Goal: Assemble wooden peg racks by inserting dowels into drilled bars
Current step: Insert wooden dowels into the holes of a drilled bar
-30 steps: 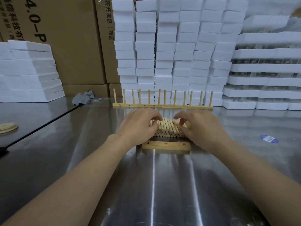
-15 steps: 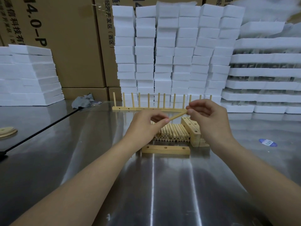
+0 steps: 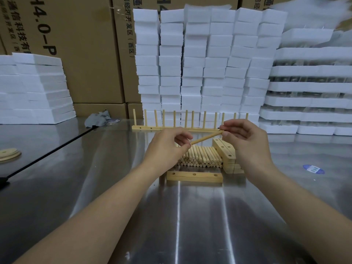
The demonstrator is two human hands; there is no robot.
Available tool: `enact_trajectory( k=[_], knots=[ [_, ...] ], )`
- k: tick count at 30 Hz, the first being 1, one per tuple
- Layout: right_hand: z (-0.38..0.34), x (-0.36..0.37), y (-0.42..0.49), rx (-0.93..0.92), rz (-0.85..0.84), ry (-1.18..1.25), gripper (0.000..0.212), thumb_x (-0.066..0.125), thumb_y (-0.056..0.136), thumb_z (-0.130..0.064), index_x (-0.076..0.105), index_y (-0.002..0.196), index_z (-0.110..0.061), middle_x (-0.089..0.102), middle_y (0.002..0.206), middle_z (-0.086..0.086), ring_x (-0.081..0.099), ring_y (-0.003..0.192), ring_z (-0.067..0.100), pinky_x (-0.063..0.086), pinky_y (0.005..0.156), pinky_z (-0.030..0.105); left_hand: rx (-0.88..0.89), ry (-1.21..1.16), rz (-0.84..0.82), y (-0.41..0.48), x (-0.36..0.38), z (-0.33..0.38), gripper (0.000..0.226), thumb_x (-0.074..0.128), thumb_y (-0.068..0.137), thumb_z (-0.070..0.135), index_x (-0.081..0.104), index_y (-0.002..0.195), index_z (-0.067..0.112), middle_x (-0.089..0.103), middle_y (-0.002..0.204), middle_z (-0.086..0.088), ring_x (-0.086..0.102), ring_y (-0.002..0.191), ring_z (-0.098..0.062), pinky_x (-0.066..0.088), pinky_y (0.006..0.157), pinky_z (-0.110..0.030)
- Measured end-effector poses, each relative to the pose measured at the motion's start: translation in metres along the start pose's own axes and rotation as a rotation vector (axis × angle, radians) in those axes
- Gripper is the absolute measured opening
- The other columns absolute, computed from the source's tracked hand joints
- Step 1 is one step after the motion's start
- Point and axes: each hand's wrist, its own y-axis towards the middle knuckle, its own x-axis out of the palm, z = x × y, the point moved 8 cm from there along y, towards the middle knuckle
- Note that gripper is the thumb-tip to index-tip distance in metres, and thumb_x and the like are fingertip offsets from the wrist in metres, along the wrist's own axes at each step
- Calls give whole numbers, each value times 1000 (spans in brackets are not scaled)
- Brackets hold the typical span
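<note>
A single wooden dowel (image 3: 206, 137) is held slanted in the air between both hands. My left hand (image 3: 167, 147) pinches its lower end and my right hand (image 3: 247, 141) pinches its upper end. Below them lies a pile of loose dowels (image 3: 202, 159) on the steel table. A short drilled bar (image 3: 194, 176) with three empty holes lies flat in front of the pile. More drilled bars (image 3: 225, 153) are stacked to the right of the pile, partly behind my right hand. Finished racks (image 3: 171, 122) with upright pegs stand in a row at the back.
Stacks of white foam blocks (image 3: 205, 69) and cardboard boxes (image 3: 76, 54) line the back. More foam (image 3: 34, 88) sits at left. A grey rag (image 3: 98, 118), round wooden discs (image 3: 9, 154) at far left and a blue sticker (image 3: 313, 169) lie on the steel table (image 3: 181, 216).
Both hands rose off the dowel pile with one dowel pinched between them. The stack of drilled bars at the right of the pile came into view.
</note>
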Motion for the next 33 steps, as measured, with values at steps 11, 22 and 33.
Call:
enact_trajectory(
  k=[11, 22, 33],
  knots=[
    [4, -1, 1, 52, 6, 89, 28, 72, 91, 11, 74, 108, -11, 81, 102, 3, 77, 102, 15, 61, 83, 23, -17, -89, -14, -1, 1, 2, 8, 87, 89, 35, 84, 96, 37, 77, 86, 24, 72, 87, 4, 59, 82, -27],
    [9, 3, 0, 95, -54, 32, 38, 84, 85, 1, 74, 114, -21, 81, 102, -2, 78, 95, 9, 57, 76, 15, -34, -75, 39, -1, -8, 3, 11, 89, 87, 36, 87, 97, 33, 79, 86, 23, 72, 87, 5, 46, 76, -7],
    [7, 6, -3, 89, -81, -8, 28, 86, 84, -5, 78, 105, -21, 80, 100, -3, 77, 96, 13, 59, 82, 22, -59, -128, 45, -3, -11, 4, 10, 89, 88, 30, 87, 98, 30, 79, 87, 18, 72, 87, -3, 52, 81, -18]
  ],
)
